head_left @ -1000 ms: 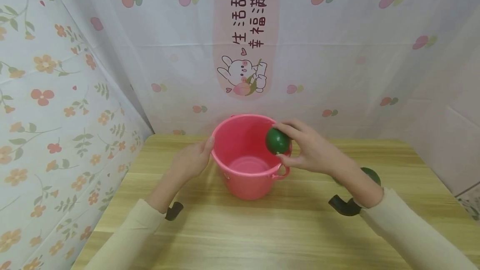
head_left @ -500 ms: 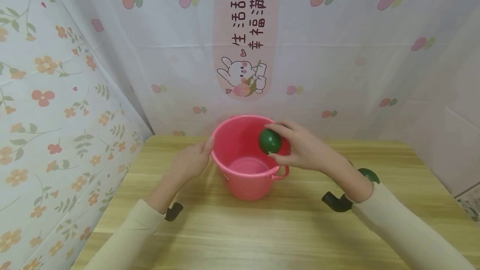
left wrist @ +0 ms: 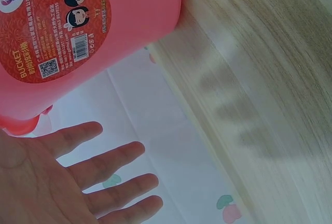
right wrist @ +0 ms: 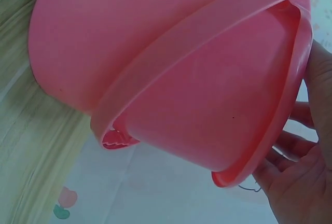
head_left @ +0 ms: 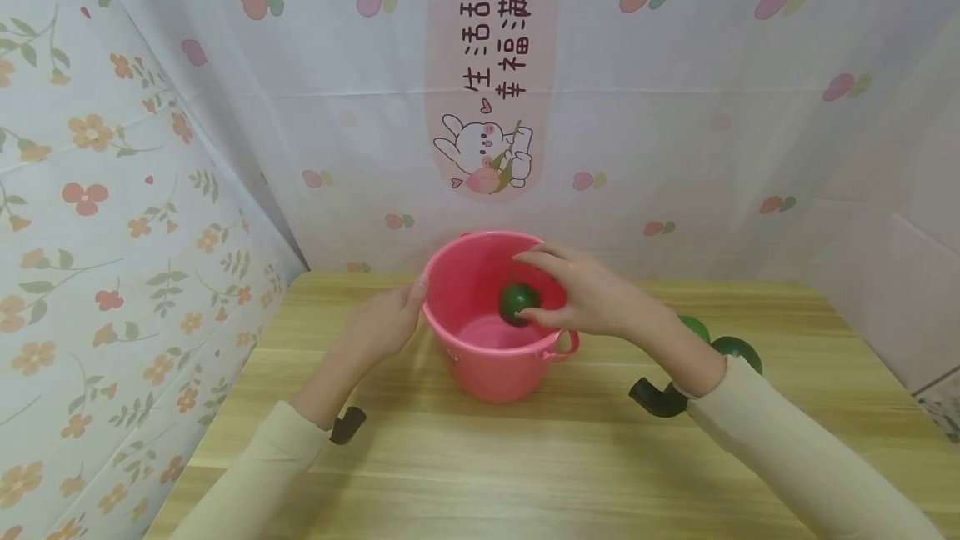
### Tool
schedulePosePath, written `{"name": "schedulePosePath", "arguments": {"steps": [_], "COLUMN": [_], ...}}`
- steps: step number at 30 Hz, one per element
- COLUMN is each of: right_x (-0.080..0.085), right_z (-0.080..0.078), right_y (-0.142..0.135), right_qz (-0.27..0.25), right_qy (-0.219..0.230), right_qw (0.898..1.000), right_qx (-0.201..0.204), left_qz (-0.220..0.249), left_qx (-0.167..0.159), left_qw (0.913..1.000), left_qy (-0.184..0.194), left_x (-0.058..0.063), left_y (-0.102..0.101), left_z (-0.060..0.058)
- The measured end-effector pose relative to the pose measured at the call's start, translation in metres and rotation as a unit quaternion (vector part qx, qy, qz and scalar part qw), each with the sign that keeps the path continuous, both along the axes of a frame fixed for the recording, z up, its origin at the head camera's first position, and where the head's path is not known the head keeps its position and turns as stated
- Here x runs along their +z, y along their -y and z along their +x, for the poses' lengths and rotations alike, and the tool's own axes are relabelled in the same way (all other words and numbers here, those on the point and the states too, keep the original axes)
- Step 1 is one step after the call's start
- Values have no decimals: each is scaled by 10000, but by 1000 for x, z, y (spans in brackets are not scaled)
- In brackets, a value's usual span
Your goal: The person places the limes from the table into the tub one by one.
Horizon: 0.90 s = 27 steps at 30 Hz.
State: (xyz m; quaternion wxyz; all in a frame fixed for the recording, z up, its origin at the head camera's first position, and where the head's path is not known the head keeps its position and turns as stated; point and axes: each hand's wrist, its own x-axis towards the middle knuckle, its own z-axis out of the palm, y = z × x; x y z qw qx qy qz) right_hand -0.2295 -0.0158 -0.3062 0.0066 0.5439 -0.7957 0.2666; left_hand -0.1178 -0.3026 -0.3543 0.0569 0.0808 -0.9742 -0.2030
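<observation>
A pink bucket (head_left: 498, 373) stands on the wooden table, its mouth tipped a little toward the head view. My left hand (head_left: 386, 319) rests its thumb on the left rim; in the left wrist view the fingers (left wrist: 106, 167) stretch out straight below the labelled wall. My right hand (head_left: 588, 286) reaches over the right rim with fingers and thumb spread apart. Under it, inside the bucket, is a round dark green fruit (head_left: 517, 304) with a pale spot, partly overlapped by the thumb. In the right wrist view the hand (right wrist: 298, 177) is at the rim and the fruit is hidden.
To the right, partly behind my right forearm, lie a brighter green round thing (head_left: 695, 327) and a dark green one (head_left: 738, 352). A black curved piece (head_left: 660, 398) shows at each wrist. A printed cloth (head_left: 645, 140) hangs right behind the bucket.
My right hand has moved left and inward over the bucket. Its grip on the green fruit has loosened, and the fruit has dropped lower inside. The left hand stays at the rim.
</observation>
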Motion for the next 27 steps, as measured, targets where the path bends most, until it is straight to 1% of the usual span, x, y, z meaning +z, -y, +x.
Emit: {"name": "schedulePosePath", "arguments": {"steps": [5, 15, 22, 27], "right_x": [2, 2, 1, 3], "right_z": [1, -3, -7, -11], "right_y": [-4, -16, -25, -32], "right_qz": [24, -290, -404, -549], "right_qy": [26, -506, -542, -646], "right_qw": [9999, 9982, 9976, 9963], "right_qx": [-165, -133, -142, -116], "left_qz": [-20, -30, 9, 84], "left_qx": [8, -59, -73, -81], "left_qw": [10000, 10000, 10000, 9999], "left_qy": [-62, -20, 44, 74], "left_x": [0, 1, 1, 1], "left_y": [-2, -1, -1, 0], "left_z": [0, 1, 2, 2]}}
